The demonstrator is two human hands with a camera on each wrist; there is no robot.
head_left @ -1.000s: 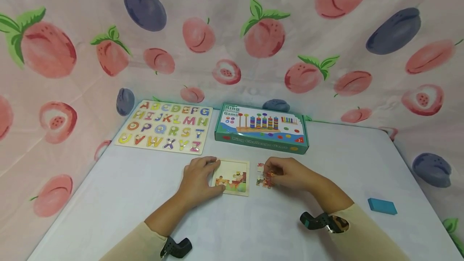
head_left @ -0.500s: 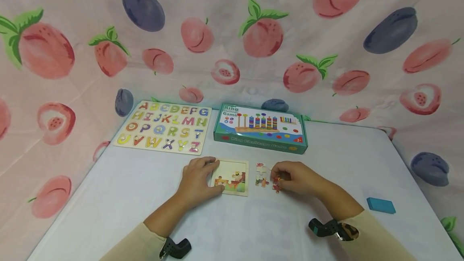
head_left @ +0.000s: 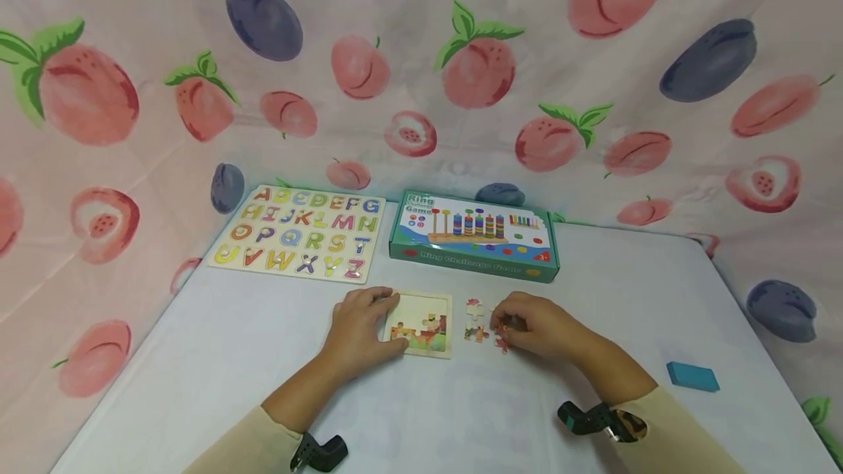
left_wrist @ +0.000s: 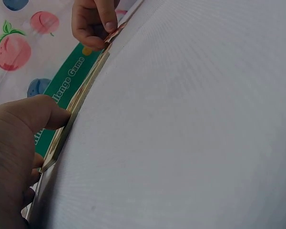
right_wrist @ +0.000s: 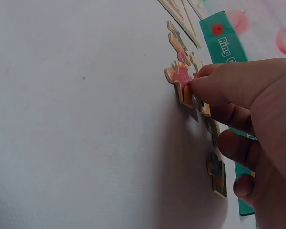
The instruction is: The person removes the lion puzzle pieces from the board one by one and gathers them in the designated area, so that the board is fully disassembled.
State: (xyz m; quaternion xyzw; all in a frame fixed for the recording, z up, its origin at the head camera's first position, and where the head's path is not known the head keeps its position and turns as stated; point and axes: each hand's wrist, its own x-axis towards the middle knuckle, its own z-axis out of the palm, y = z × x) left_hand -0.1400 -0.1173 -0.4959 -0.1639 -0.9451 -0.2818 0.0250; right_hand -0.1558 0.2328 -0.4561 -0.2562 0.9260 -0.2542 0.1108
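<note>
My left hand point(head_left: 358, 329) holds the left side of a small wooden jigsaw tray point(head_left: 410, 306), thumb at its near edge and fingers at the far corner. Picture pieces lie fitted along the tray's bottom and right. In the left wrist view, the thumb point(left_wrist: 57, 117) presses on the tray's edge. Right of the tray, my right hand point(head_left: 546, 324) pinches a reddish jigsaw piece point(right_wrist: 182, 78) between thumb and forefinger, tilted close over the table. Loose jigsaw pieces point(head_left: 475, 322) lie between tray and right hand; others show under its fingers in the right wrist view.
Behind the hands are an alphabet puzzle board point(head_left: 299, 232) at the left and a green Ring Challenge Game box point(head_left: 474, 232). A blue block point(head_left: 693, 377) lies at the far right of the white table point(head_left: 461, 423). Fruit-printed cloth hangs behind.
My right hand has moved a little to the right with the reddish piece, uncovering the loose pieces beside the tray. The left hand and the tray have stayed put.
</note>
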